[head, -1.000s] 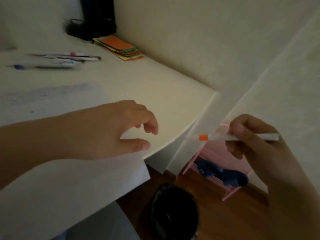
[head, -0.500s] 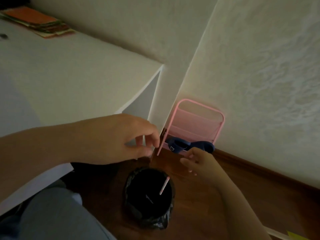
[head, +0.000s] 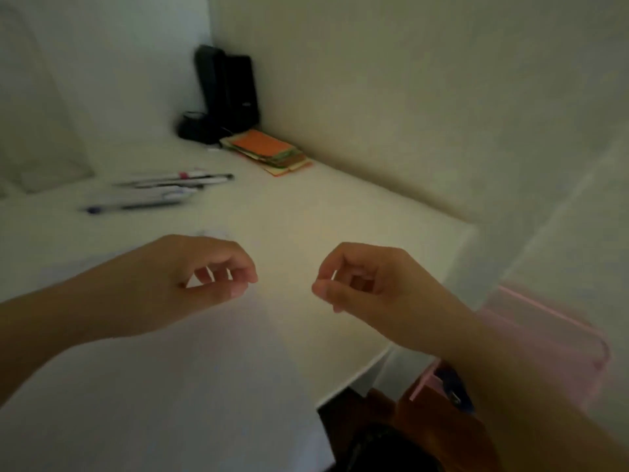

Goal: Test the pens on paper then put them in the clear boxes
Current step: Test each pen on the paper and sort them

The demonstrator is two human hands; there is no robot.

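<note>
Both of my hands hover over the white desk [head: 306,212] and hold nothing. My left hand [head: 190,277] has loosely curled fingers, as does my right hand [head: 367,281] beside it. Several pens [head: 160,190] lie in a blurred cluster at the far left of the desk, well beyond my left hand. A sheet of white paper [head: 170,369] with faint marks lies under my left forearm. A clear box [head: 37,131] stands at the far left edge, hard to make out.
A stack of coloured sticky notes [head: 272,153] lies by the wall, with a black device [head: 224,93] in the corner behind it. Below the desk's right edge are a pink rack [head: 551,338] and a black-lined bin [head: 384,447] on the wooden floor.
My right hand held an orange-capped pen, dropped it into the bin on the floor, and is now back over the desk holding nothing. The view swung down to the bin and back up.
</note>
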